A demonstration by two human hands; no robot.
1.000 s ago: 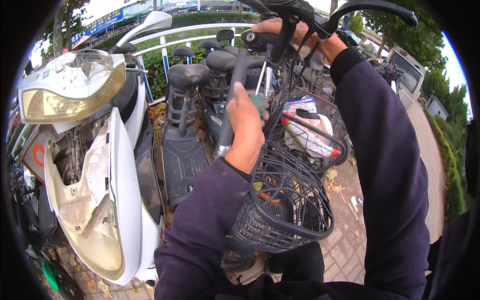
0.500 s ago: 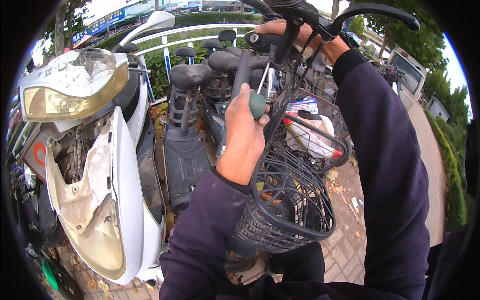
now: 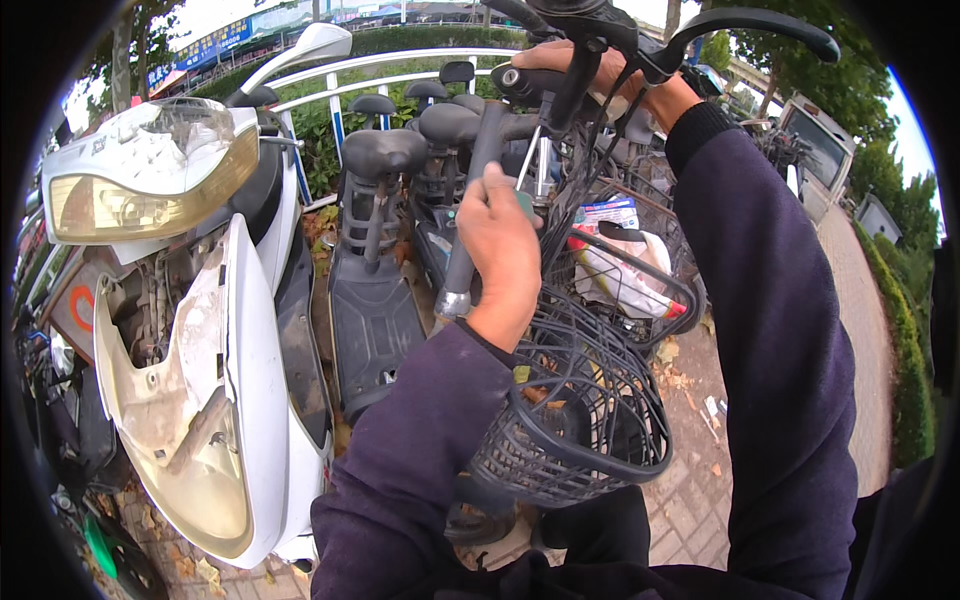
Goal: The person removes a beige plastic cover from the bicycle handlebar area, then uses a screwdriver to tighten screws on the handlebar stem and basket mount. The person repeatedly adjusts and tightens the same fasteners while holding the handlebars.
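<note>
My left hand is wrapped round the green rounded handle of a screwdriver. Its thin silver shaft slants up toward the underside of a black part with a round metal lock-like fitting, beneath the handlebar. Where the tip meets it is not clear to see. Behind the black stem and cables, my right hand is closed over the top of that black part, its fingers partly hidden. Below my left hand hangs a black basket holding dry leaves.
A white scooter with a cracked, opened front stands close at left. Black saddles and footboards of other scooters line a white railing. To the right, a wire basket holds a white bag. A brake lever juts out above my right arm.
My left hand has rolled and shifted slightly right around the screwdriver handle, so less of the green shows. My right hand stays in place.
</note>
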